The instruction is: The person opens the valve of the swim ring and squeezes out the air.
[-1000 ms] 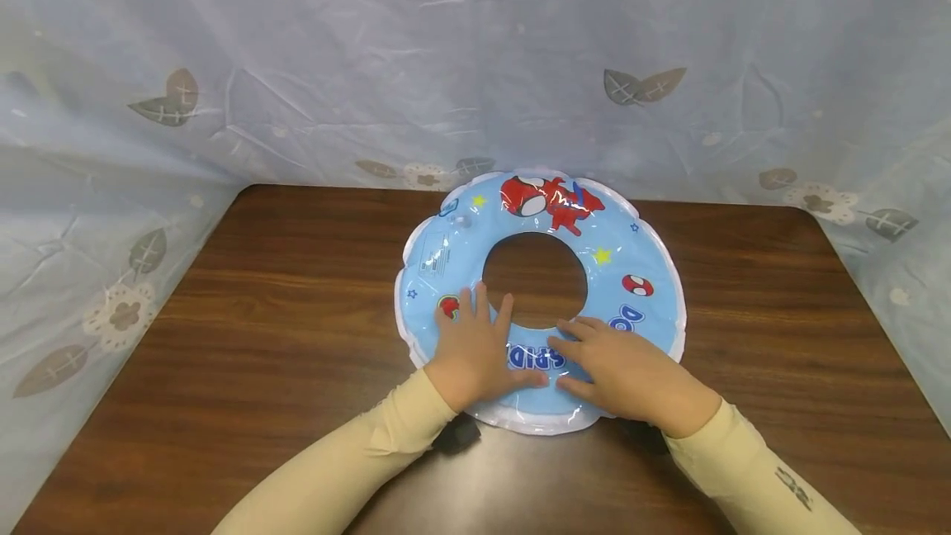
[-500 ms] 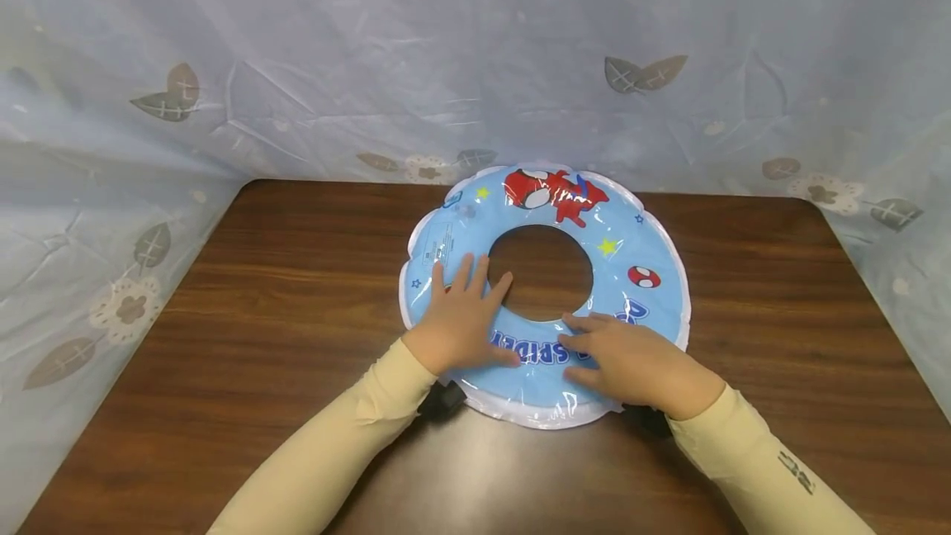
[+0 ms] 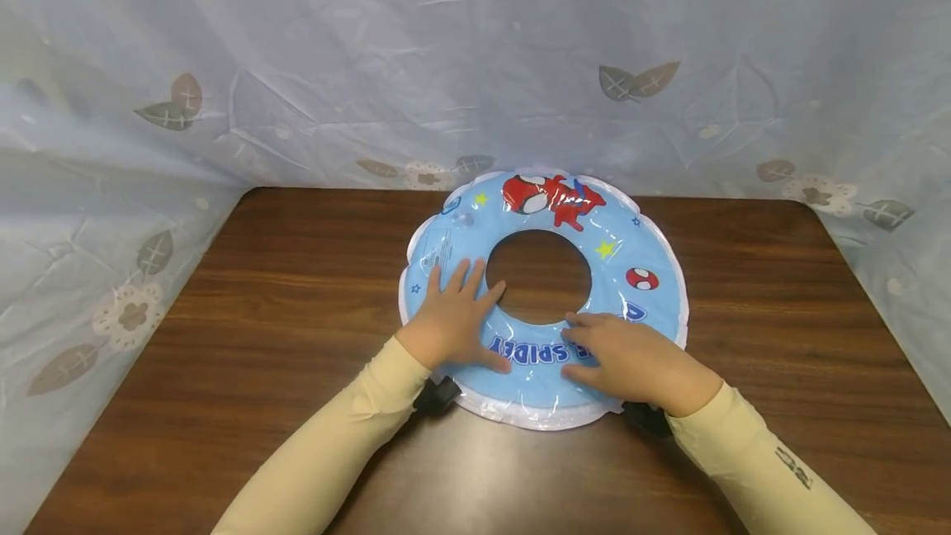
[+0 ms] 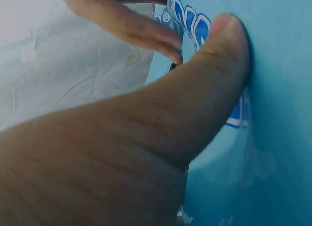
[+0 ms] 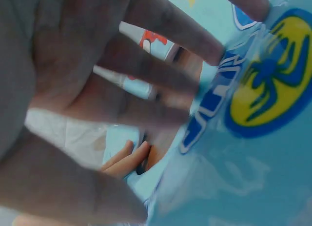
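A light-blue inflatable swim ring (image 3: 661,254) with a white scalloped edge, red cartoon figures and blue lettering lies flat on the table. My left hand (image 3: 456,324) rests on its near left part, fingers spread and thumb toward the lettering. On the near right part lies my right hand (image 3: 631,357), fingers stretched toward the hole. The left wrist view has the left thumb (image 4: 214,65) against the blue vinyl. Under the right palm, the right wrist view reveals a yellow oval with a blue spider (image 5: 273,72). A small clear valve (image 3: 464,219) sits at the ring's upper left.
The dark wooden table (image 3: 297,287) extends to both sides of the ring. A pale curtain (image 3: 357,48) with leaf and flower prints hangs along the back and sides, close to the ring's far edge. Black wrist devices (image 3: 437,395) show beneath the wrists.
My left hand has slid left and slightly away along the ring, spreading apart from the right hand and uncovering more lettering. The right hand and the ring have shifted only slightly.
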